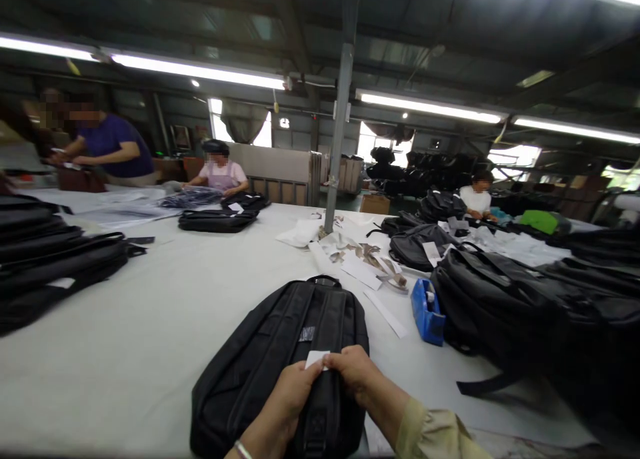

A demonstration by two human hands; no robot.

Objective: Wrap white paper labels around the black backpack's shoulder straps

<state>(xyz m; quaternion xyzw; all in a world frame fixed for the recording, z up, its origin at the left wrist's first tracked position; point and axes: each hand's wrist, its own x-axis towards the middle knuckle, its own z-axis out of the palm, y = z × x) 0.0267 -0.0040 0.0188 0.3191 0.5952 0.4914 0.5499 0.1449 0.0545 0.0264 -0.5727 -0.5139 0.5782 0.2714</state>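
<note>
Far left, a stack of flat black bags (55, 259) lay on the white table (165, 312), w/ two co-workers behind it: one in a blue top (113, 149) bent over a brown bag, one in a pink top (223, 176) working beside another flat black bag (217, 220).

Centre: a black backpack (280, 359) lay flat on the table right in front of the person, top handle pointing away, straps running lengthwise. Left hand (290, 396) was pinched shut on a small white paper tag (317, 359) at its near edge; right hand (357, 372) met it from the other side, fingertips closed on the same tag, both just above the backpack's mid panel. Can't tell whether the tag was attached to the fabric or loose.

Judged handling: tag is light, thin, creases or tears easily, so a fingertip pinch at the edges suits it, no pulling hard. Backpack looked soft, empty and floppy, prob. light; smooth fabric may slide on the table. Best holds would be the top handle or the straps, not the limp body.

Right: paper strips & slips (373, 266) scattered near a grey pole (340, 132), a blue box (427, 312), then a pile of black backpacks (505, 299), w/ a person in white (477, 196) beyond.
</note>
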